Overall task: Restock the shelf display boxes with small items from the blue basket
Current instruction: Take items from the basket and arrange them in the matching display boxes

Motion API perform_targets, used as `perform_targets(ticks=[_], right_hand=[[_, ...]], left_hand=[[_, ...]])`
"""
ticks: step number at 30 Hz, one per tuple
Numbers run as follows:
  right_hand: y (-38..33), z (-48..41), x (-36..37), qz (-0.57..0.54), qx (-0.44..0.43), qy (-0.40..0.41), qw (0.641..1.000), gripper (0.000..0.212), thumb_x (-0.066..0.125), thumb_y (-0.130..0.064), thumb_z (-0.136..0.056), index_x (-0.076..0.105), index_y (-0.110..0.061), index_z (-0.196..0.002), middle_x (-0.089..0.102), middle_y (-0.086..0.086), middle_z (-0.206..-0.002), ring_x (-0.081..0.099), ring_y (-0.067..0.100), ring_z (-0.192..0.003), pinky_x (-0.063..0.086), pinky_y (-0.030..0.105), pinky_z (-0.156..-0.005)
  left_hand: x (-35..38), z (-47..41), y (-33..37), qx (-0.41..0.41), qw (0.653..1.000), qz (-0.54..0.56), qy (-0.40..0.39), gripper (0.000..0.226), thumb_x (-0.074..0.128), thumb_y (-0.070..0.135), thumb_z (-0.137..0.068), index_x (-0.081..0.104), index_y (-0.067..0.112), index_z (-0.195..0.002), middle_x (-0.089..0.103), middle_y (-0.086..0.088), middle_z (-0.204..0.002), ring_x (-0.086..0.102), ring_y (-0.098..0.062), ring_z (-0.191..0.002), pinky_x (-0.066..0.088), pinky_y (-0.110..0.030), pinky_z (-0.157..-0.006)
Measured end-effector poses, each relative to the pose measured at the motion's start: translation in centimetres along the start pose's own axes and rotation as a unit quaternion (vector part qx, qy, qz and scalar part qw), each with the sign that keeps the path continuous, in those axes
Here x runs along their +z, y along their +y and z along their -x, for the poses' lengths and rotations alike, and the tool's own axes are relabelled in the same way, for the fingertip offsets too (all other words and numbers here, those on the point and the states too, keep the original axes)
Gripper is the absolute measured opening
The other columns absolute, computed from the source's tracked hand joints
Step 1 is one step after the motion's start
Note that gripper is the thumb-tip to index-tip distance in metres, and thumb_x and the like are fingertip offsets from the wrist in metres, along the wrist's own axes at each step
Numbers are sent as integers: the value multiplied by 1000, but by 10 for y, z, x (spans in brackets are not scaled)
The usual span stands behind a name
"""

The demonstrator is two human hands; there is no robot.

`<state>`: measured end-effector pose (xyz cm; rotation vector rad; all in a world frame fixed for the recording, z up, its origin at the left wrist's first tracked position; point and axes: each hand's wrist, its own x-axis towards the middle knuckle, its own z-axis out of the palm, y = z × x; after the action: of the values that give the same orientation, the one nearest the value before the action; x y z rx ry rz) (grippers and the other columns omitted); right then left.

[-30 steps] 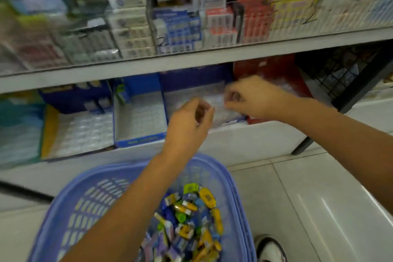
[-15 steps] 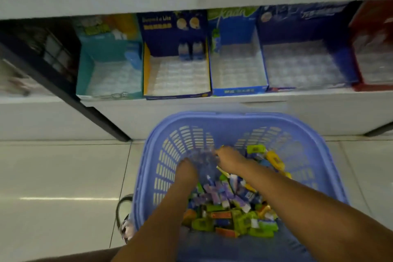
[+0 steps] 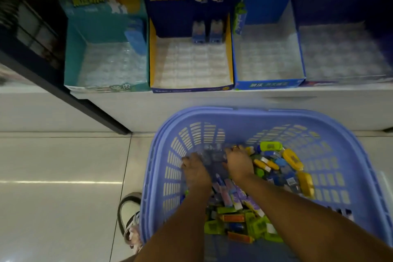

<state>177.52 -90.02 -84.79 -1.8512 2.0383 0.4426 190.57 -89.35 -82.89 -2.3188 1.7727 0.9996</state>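
The blue basket (image 3: 361, 155) stands on the floor below the shelf, holding several small colourful items (image 3: 276, 168). Both my hands are down inside it at its far left side. My left hand (image 3: 195, 171) and my right hand (image 3: 238, 164) grip a blurred clear plastic piece (image 3: 212, 154) between them, just above the items. On the shelf stand a teal display box (image 3: 72, 53), a dark blue and yellow box (image 3: 152, 55) with two small items (image 3: 207, 30) at its back, a blue box (image 3: 268, 84) and a dark blue box (image 3: 340, 6). Each has a clear insert tray.
A black shelf post (image 3: 63, 91) runs diagonally at the left. The white shelf base (image 3: 212, 102) stands just behind the basket. My shoe (image 3: 130, 219) rests on the pale tiled floor (image 3: 63, 176) beside the basket's left wall.
Both hands came down from a shelf display box into the basket, carrying the clear plastic piece. The view swung down and left. Little has moved in the last half second.
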Motion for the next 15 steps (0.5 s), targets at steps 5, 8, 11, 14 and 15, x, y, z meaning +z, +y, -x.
perform_targets(ticks=[5,8,11,14,15], right_hand=[[3,-2,-26,-102,2,-17,995,41,55,-21,-91,42,-6,-126,56,16,-124,51,32,-116,46,39,-89],[16,11,-56,-248,-41,-48,967,43,73,-26,-79,50,-6,-109,62,11,-96,61,26,-89,45,32,-69],[36,32,-97,-403,-70,-87,908,38,80,-25,-73,63,-9,-102,57,-3,-75,55,9,-67,46,22,-60],[67,55,-139,-531,-110,-152,826,30,71,-13,-82,66,-13,-111,64,14,-94,63,23,-83,55,32,-76],[80,64,-154,-564,-126,-159,800,30,68,-10,-84,66,-15,-113,63,21,-102,63,25,-87,56,30,-76]], left_hand=[[-8,-4,5,-40,998,-40,-18,44,39,15,-98,30,2,-138,32,-18,-143,30,-36,-133,33,-37,-109],[-23,3,10,-67,996,4,-54,56,51,26,-95,30,-1,-139,46,-18,-135,47,-32,-124,41,-38,-103],[-44,13,20,-82,976,167,-115,34,59,32,-93,55,3,-110,59,-12,-76,59,-25,-73,50,-35,-71],[-62,27,37,-19,957,230,-176,43,59,40,-91,46,13,-61,34,-8,-52,33,-17,-46,34,-31,-53],[-68,34,46,2,951,249,-183,48,60,46,-88,42,14,-57,33,-7,-50,30,-16,-44,31,-27,-49]])
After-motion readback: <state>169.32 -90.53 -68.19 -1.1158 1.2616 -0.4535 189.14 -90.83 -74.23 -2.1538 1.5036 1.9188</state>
